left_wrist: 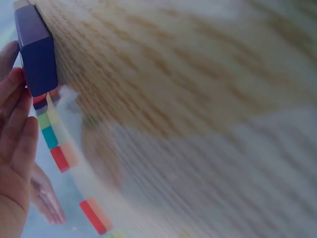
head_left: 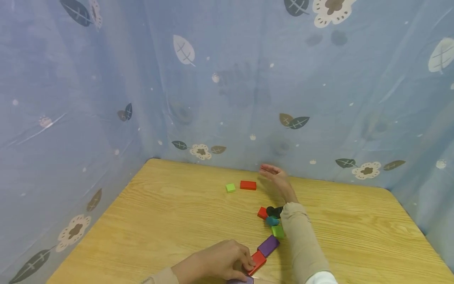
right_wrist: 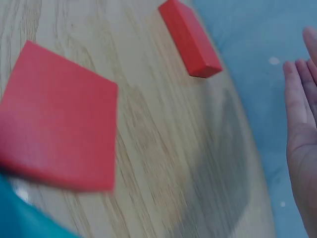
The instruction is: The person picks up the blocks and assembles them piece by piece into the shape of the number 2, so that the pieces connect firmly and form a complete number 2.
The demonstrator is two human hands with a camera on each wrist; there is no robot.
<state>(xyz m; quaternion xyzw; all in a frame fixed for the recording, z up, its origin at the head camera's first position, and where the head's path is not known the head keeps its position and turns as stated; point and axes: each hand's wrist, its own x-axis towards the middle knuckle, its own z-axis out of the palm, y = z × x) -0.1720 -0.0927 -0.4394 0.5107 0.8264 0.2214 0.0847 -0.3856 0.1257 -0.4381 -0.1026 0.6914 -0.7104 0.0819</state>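
Note:
My left hand [head_left: 225,258] is low in the middle of the head view, its fingertips on a red block [head_left: 259,262] and its thumb on a purple block [head_left: 249,280]. In the left wrist view this purple block [left_wrist: 37,49] is close up, with the fingers lying beside its end. My right hand [head_left: 278,181] is held near the table's far edge with straight fingers and nothing in it. Left of it lies another red block [head_left: 248,185], seen also as a red block [right_wrist: 190,39] in the right wrist view.
A crooked row runs away from my left hand: a second purple block [head_left: 268,245], a green block [head_left: 278,231], a teal block [left_wrist: 49,137] and a red block [head_left: 262,213]. Beside the right sleeve sits a black object [head_left: 274,212]. A small green block [head_left: 230,188] lies farther back. A blue patterned curtain [head_left: 234,98] bounds the table.

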